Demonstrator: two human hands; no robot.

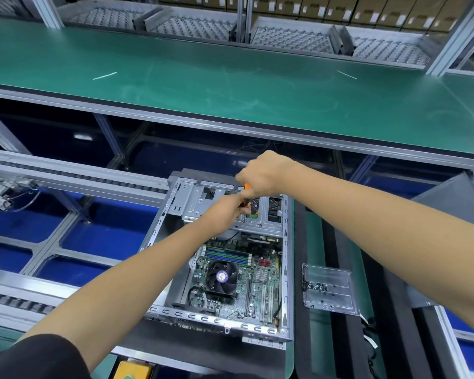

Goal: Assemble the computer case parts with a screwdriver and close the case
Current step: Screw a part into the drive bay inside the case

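Note:
An open computer case (159, 222) lies on its side in front of me, its motherboard and black CPU fan (221, 277) showing. Over the metal drive cage (192, 198) at the case's far end, my right hand (263, 173) grips the top of an orange-handled screwdriver (247, 187) held upright. Just below it, my left hand (226, 212) pinches the screwdriver's lower part near the cage. The tip and any screw are hidden by my fingers.
A clear plastic tray (329, 283) with several small screws lies right of the case. A grey case panel (454, 198) sits at the far right. A green bench (230, 86) runs across behind, roller rails (66, 173) to the left, a yellow button box (132, 370) at the bottom.

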